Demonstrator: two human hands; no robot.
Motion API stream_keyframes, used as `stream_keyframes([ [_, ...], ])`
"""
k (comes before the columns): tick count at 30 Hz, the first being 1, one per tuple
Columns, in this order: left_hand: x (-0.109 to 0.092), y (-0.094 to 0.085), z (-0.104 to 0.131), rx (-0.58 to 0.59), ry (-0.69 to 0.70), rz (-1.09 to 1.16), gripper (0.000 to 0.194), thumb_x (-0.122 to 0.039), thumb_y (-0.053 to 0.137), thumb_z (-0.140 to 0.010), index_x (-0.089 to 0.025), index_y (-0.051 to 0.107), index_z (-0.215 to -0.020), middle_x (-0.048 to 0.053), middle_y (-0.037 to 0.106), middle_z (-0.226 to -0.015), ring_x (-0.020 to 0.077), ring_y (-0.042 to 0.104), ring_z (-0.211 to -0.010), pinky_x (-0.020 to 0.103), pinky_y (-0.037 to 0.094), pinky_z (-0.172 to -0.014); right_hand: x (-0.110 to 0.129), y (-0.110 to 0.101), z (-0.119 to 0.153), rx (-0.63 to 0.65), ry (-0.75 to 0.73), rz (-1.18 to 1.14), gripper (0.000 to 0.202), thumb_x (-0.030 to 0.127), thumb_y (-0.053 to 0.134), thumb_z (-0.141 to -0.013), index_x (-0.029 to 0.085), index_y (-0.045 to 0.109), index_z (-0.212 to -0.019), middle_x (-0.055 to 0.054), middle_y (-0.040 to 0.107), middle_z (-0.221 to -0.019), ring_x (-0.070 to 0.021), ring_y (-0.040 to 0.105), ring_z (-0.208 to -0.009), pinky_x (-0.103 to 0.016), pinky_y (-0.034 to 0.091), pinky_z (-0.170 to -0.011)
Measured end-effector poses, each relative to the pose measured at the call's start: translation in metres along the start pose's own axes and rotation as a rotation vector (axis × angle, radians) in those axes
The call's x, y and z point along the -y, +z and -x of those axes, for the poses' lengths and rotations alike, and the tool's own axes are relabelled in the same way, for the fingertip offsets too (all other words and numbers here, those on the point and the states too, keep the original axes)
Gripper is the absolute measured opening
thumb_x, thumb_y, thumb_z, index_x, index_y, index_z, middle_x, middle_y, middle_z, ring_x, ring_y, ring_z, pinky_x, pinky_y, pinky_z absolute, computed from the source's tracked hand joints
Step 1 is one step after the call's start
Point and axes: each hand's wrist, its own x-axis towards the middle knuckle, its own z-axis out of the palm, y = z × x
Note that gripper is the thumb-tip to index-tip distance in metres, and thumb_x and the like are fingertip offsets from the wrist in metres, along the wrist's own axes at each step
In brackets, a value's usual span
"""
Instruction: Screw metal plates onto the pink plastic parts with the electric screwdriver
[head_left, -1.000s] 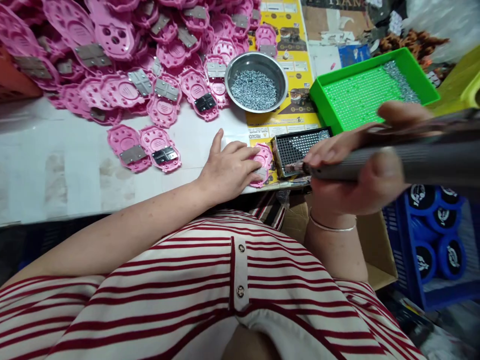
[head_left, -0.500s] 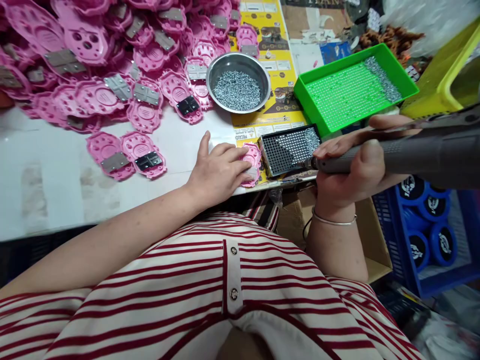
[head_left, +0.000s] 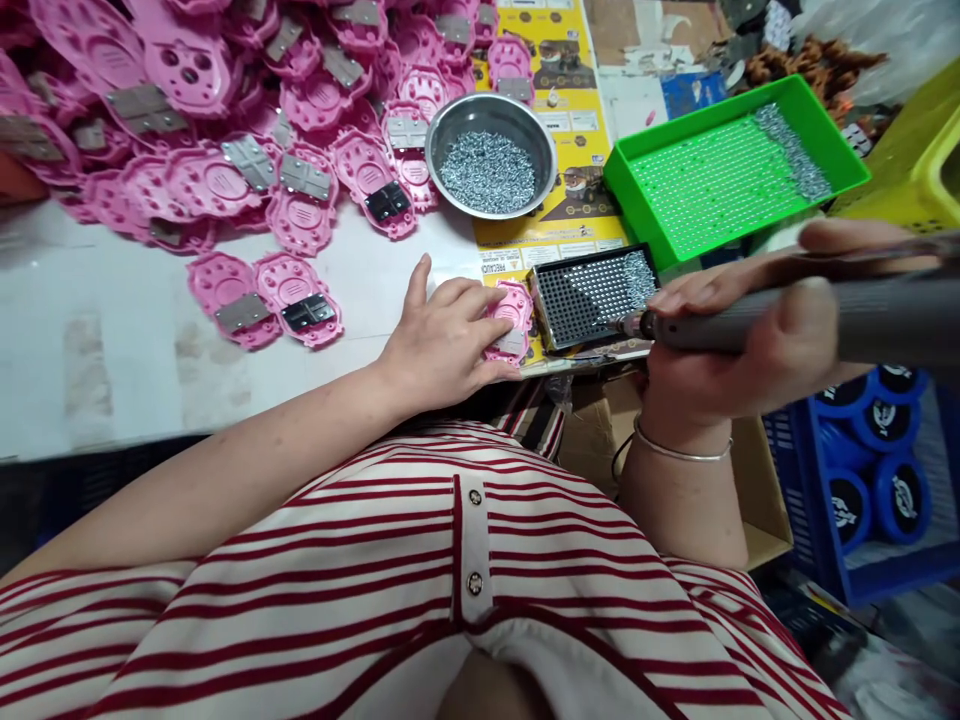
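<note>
My left hand [head_left: 450, 340] rests on the table edge, its fingers spread over a small pink plastic part [head_left: 513, 310] and pressing it down. A metal plate shows on that part beside my fingertips. My right hand [head_left: 742, 350] is wrapped round a grey power screwdriver [head_left: 885, 310] that lies nearly level. The bit points left, over the right side of a black perforated tray [head_left: 577, 300], where small screws are heaped. Whether the tip touches a screw is too small to tell. The black tray stands just right of the pink part.
Pink parts with metal plates [head_left: 304, 180] are piled at the upper left; two more [head_left: 244, 310] lie nearer. A steel bowl [head_left: 491, 205] holds screws. Behind my right hand are a green tray [head_left: 667, 240] and a yellow basket [head_left: 922, 170]. A blue crate [head_left: 825, 540] stands low right.
The whole view has shifted slightly, with the table things further right in the picture. My left hand still holds down the pink part; the screwdriver is still over the black tray.
</note>
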Motion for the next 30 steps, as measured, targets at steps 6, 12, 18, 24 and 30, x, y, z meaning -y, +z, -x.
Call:
stream_keyframes([
  [6,-0.001,0.001,0.004,-0.002,-0.001,-0.024,0.035,-0.045,0.070,-0.088,-0.023,0.073,-0.115,0.010,0.067,-0.128,0.0333,0.057,-0.119,0.074,0.020,-0.118,0.007,0.020,0.016,0.122,0.102,-0.168,0.020,0.040,0.067,-0.081,0.027,0.069,-0.096,0.007,0.049,-0.057,-0.0074,0.049,-0.043,-0.024,0.047,-0.043],
  [12,-0.004,0.000,0.002,0.013,-0.009,-0.060,0.034,-0.045,0.069,-0.089,-0.022,0.074,-0.113,0.009,0.069,-0.109,0.0301,0.061,-0.105,0.069,0.027,-0.118,-0.010,0.022,0.036,0.304,0.135,-0.061,0.032,0.056,0.066,-0.082,0.041,0.060,-0.109,0.007,0.053,-0.061,-0.0121,0.050,-0.043,-0.028,0.044,-0.044],
  [18,-0.007,0.000,0.002,0.016,-0.017,-0.085,0.029,-0.042,0.069,-0.089,-0.024,0.074,-0.112,0.007,0.068,-0.105,0.0283,0.059,-0.104,0.065,0.029,-0.118,-0.018,0.022,0.042,0.301,0.098,0.085,0.038,0.066,0.055,-0.085,0.044,0.054,-0.115,0.007,0.045,-0.058,-0.0109,0.041,-0.040,-0.027,0.040,-0.043],
  [24,-0.008,-0.001,0.002,0.024,-0.022,-0.084,0.028,-0.039,0.067,-0.091,-0.023,0.073,-0.113,0.008,0.068,-0.107,0.0285,0.058,-0.106,0.064,0.029,-0.118,-0.022,0.022,0.045,0.277,0.124,0.132,0.037,0.065,0.055,-0.085,0.041,0.055,-0.114,0.004,0.051,-0.068,-0.0100,0.043,-0.042,-0.027,0.041,-0.044],
  [30,-0.008,-0.001,0.002,0.017,-0.005,-0.096,0.031,-0.039,0.067,-0.091,-0.020,0.073,-0.114,0.010,0.069,-0.107,0.0298,0.058,-0.105,0.065,0.030,-0.117,-0.026,0.020,0.046,0.272,0.169,-0.004,0.037,0.059,0.061,-0.083,0.039,0.054,-0.113,0.004,0.051,-0.070,-0.0117,0.049,-0.046,-0.030,0.047,-0.047],
])
